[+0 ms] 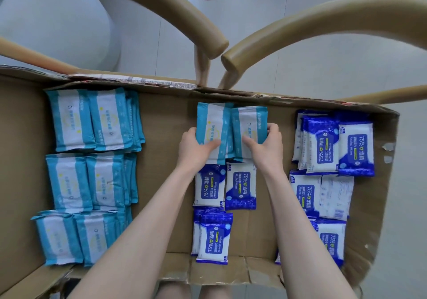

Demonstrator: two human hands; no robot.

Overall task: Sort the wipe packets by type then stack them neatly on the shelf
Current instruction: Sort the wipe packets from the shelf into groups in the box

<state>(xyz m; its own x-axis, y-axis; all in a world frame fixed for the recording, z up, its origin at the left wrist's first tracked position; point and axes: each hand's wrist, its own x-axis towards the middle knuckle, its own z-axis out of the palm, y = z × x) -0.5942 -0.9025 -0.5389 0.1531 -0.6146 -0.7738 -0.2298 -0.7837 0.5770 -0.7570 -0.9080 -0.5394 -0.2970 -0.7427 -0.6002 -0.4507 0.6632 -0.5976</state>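
Left hand (195, 147) grips one light-blue wipe packet (211, 123), far centre. Right hand (266, 147) grips the adjoining packet (250, 122), possibly several stacked. Dark-blue alcohol wipes (355, 146): right side.

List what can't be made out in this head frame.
All head view:
- Held light-blue wipe packets: count unclear; left hand and right hand cover their lower edges.
- Left light-blue piles: depth hidden, only top faces and edge slivers show.
- Flipped white packet: back print too small.
- Near-right alcohol wipe packets: partly behind the right forearm.
- Shelf: none recognisable; only cardboard.
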